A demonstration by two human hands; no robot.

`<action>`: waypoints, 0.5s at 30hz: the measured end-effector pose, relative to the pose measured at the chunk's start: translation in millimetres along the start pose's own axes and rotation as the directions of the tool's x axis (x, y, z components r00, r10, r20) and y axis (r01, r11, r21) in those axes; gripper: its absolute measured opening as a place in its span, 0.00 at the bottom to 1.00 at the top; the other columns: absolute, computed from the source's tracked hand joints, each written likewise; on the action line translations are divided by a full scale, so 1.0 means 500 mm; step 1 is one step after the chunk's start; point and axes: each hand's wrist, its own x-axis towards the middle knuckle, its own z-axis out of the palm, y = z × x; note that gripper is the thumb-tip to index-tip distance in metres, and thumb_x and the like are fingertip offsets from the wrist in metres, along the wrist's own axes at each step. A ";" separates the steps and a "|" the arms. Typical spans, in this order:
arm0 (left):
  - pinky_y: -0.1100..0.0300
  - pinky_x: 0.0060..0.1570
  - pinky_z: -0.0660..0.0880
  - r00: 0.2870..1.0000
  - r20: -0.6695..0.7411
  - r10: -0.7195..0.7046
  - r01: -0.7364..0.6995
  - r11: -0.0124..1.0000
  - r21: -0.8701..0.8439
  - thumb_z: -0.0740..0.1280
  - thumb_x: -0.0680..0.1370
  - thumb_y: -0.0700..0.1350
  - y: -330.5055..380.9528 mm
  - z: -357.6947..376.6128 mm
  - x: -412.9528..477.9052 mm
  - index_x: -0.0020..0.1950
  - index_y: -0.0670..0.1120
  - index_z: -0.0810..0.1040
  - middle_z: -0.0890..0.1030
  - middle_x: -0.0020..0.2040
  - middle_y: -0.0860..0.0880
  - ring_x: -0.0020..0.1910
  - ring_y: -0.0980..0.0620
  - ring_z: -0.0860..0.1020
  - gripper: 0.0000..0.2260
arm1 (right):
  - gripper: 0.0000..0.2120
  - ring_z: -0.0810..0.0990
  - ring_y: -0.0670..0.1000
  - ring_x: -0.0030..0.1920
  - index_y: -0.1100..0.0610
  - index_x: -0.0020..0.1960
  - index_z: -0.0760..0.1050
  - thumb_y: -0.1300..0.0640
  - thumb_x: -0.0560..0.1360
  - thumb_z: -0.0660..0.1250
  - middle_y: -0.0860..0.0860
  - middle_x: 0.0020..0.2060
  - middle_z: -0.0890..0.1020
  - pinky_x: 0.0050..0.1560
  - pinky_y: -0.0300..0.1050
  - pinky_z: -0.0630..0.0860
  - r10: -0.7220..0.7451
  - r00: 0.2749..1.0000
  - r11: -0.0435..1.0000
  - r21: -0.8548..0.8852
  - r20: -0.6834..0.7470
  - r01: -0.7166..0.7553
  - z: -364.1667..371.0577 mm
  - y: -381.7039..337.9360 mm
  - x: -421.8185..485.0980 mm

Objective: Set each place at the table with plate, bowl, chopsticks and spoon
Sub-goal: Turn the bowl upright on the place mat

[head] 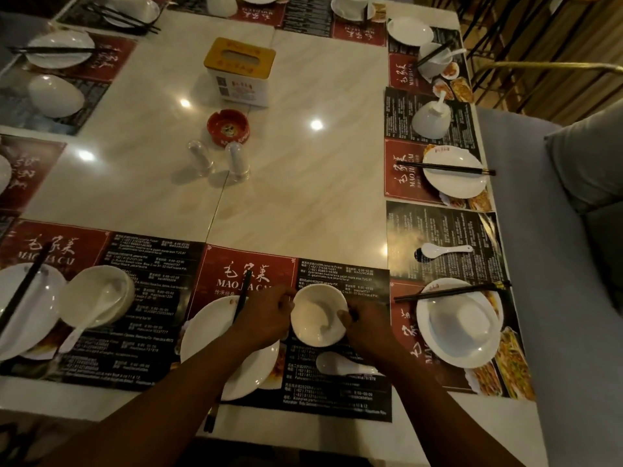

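Observation:
A white bowl [318, 315] stands upright on the near middle placemat [340, 274]. My left hand [266, 318] grips its left rim and my right hand [365, 323] grips its right rim. A white plate [205, 335] lies to the left of the bowl, partly under my left forearm, with black chopsticks [242, 298] laid across it. A white spoon [337, 364] lies on the mat just below the bowl. At the near right place, a plate [428, 335] holds a bowl [462, 323], chopsticks [451, 292] cross its top, and a spoon [441, 251] lies beyond.
At the near left, a plate [20, 311], a bowl with a spoon [97, 298] and chopsticks are set. Other set places line the left, far and right edges. A tissue box [240, 70], a red ashtray [228, 127] and two shakers [219, 158] stand mid-table. A grey sofa [556, 264] runs along the right.

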 end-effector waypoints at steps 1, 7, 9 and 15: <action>0.52 0.41 0.83 1.000 0.003 0.009 -0.009 1.000 0.006 0.64 0.81 0.45 -0.004 0.001 0.001 0.61 0.52 0.77 0.83 0.48 0.52 0.37 0.54 0.83 0.10 | 0.12 0.78 0.42 0.45 0.53 0.63 0.79 0.55 0.81 0.65 0.49 0.52 0.84 0.41 0.33 0.69 0.002 1.000 1.000 -0.001 -0.002 -0.002 0.001 0.000 -0.001; 0.61 0.35 0.82 0.998 0.023 0.050 -0.051 0.998 0.022 0.65 0.81 0.44 -0.017 0.000 0.004 0.58 0.57 0.77 0.83 0.46 0.55 0.36 0.59 0.83 0.09 | 0.13 0.78 0.45 0.49 0.51 0.64 0.76 0.52 0.81 0.64 0.45 0.50 0.82 0.45 0.40 0.72 0.078 0.997 0.996 0.045 -0.002 -0.078 0.019 0.008 -0.016; 0.62 0.34 0.81 0.998 0.035 0.043 -0.043 0.999 0.000 0.65 0.81 0.44 -0.018 -0.003 0.003 0.58 0.57 0.76 0.82 0.45 0.56 0.36 0.60 0.83 0.10 | 0.12 0.79 0.45 0.49 0.50 0.64 0.76 0.51 0.81 0.63 0.43 0.48 0.80 0.45 0.41 0.74 0.077 0.997 0.995 0.066 -0.004 -0.077 0.021 0.004 -0.022; 0.67 0.36 0.79 0.997 0.046 0.058 -0.059 0.998 0.013 0.66 0.81 0.44 -0.021 -0.014 0.007 0.62 0.53 0.78 0.81 0.46 0.62 0.41 0.67 0.80 0.11 | 0.05 0.82 0.47 0.49 0.45 0.54 0.73 0.52 0.78 0.65 0.41 0.45 0.80 0.49 0.48 0.81 0.000 0.999 0.999 -0.038 -0.054 -0.002 -0.023 0.017 -0.065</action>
